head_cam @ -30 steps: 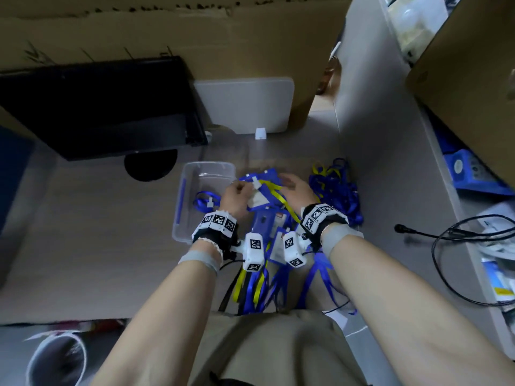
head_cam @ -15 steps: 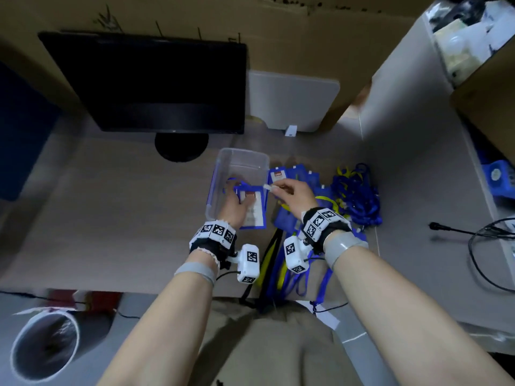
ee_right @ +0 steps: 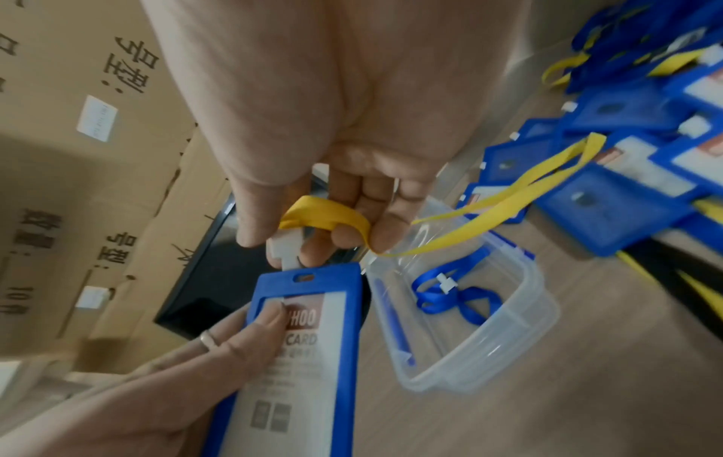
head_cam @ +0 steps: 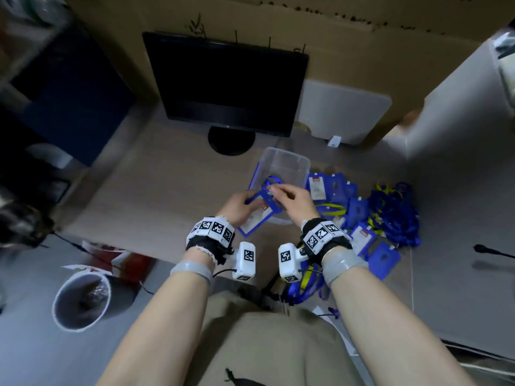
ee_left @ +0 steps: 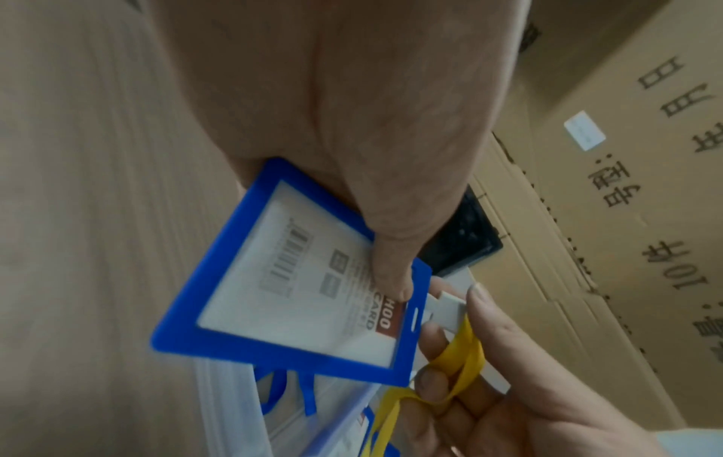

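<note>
**Two hands working a blue badge holder and its yellow strap just above a clear box**

The left hand point(head_cam: 237, 207) is gripping a blue badge holder point(ee_left: 297, 293) by one long edge. Its thumb is pressing flat on the printed card inside, close to the slotted top, and its other fingers are lying behind the holder, out of sight. The holder is hanging in the air at a tilt, with its slotted end pointing away from that grip toward the right hand point(head_cam: 295, 201).

The right hand is pinching a white clip point(ee_right: 283, 250) between thumb and forefinger, right at the holder's slot. Whether the clip is passing through the slot or only touching it cannot be told. A yellow strap point(ee_right: 324, 213) is looping from the clip across the curled fingers of the right hand. Its free length is trailing outward from that grip toward a heap of blue badge holders point(head_cam: 359, 207) lying on the desk point(head_cam: 156, 190).

Just beyond and below the two grips, a clear plastic box point(ee_right: 508, 340) is standing open on the desk with a blue strap point(ee_right: 454, 293) coiling inside it. Past the heap, farther out from the right hand, a tangle of blue and yellow straps point(head_cam: 395, 213) is lying. Beyond the box, a dark monitor point(head_cam: 225, 84) is standing in front of cardboard boxes point(ee_left: 626, 154).
</note>
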A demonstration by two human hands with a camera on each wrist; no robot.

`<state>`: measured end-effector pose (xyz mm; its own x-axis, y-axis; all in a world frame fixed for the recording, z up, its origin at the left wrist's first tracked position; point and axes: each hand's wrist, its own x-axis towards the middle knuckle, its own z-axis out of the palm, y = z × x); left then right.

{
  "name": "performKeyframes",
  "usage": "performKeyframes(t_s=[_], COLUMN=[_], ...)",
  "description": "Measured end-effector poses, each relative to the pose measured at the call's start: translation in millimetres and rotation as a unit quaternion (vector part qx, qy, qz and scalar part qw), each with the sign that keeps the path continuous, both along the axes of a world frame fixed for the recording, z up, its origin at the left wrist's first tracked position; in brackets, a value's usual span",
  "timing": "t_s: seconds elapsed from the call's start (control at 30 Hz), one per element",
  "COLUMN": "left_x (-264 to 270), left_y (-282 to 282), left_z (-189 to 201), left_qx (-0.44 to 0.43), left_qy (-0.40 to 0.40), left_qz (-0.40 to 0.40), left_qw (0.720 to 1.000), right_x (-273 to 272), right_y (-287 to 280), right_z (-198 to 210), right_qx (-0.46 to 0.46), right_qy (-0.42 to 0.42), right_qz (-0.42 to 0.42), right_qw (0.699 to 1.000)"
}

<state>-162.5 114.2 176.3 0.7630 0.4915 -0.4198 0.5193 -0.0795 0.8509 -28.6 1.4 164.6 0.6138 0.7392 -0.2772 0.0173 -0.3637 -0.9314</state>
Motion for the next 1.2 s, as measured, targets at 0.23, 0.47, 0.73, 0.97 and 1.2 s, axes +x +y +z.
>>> performKeyframes(t_s=[0.23, 0.47, 0.73, 0.97, 1.2], left_x=[-48, -63, -77, -98, -136], left_y=[-11, -11, 20, 92, 178], left_z=[26, 27, 33, 36, 38], left_qx=[0.001, -0.004, -0.002, -0.002, 0.024], left_qy=[-0.006, -0.040, -0.090, -0.101, -0.097], left_qz=[0.075, 0.121, 0.115, 0.083, 0.065], left_qw=[0.997, 0.992, 0.989, 0.991, 0.993], right_x=[-31, -39, -53, -71, -115], right_y=[5, 9, 38, 96, 187], right_z=[7, 14, 22, 36, 46], right_qx=[0.058, 0.063, 0.045, 0.066, 0.050], right_qy=[0.015, 0.005, 0.016, 0.038, 0.028], right_qz=[0.039, 0.036, 0.071, 0.003, -0.009], right_qw=[0.997, 0.997, 0.996, 0.997, 0.998])
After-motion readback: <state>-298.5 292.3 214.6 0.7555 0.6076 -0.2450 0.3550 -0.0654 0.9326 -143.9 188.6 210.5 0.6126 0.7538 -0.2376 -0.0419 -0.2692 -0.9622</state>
